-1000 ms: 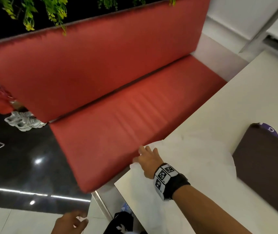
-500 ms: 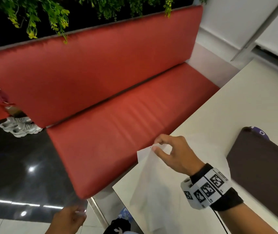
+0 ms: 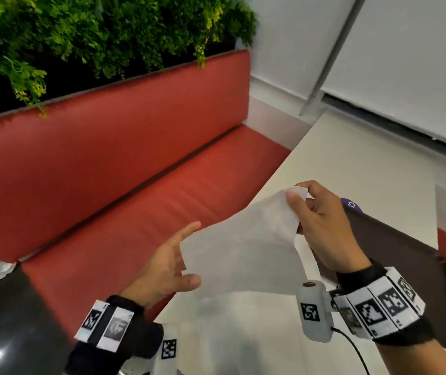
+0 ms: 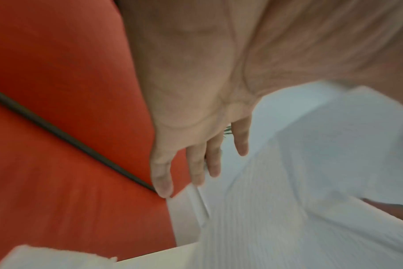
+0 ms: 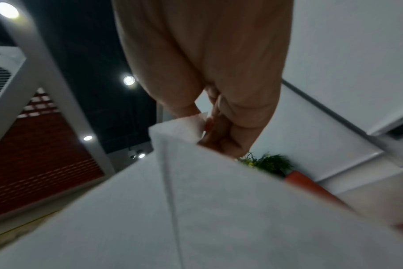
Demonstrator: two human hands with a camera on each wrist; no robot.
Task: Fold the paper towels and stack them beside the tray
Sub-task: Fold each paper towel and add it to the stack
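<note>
A white paper towel [image 3: 243, 250] hangs in the air above the cream table [image 3: 351, 169]. My right hand [image 3: 322, 226] pinches its top corner between thumb and fingers; the right wrist view shows that pinch on the paper towel [image 5: 186, 182] from below. My left hand [image 3: 167, 263] is beside the towel's left edge with its fingers spread and straight, holding nothing. In the left wrist view the left hand [image 4: 196, 163] reaches toward the paper towel [image 4: 299, 200], which is blurred. A dark brown tray [image 3: 395, 255] lies on the table at the right, behind my right wrist.
A red bench seat [image 3: 108, 212] with a red backrest runs along the table's left side. Green plants [image 3: 94, 31] hang above the backrest. A purple thing [image 3: 350, 204] peeks out at the tray's far corner. More white paper [image 3: 230, 334] lies on the table under the raised towel.
My right hand has lifted the towel's corner off the table and up to the right. My left hand has risen from below the table edge to the towel's left side.
</note>
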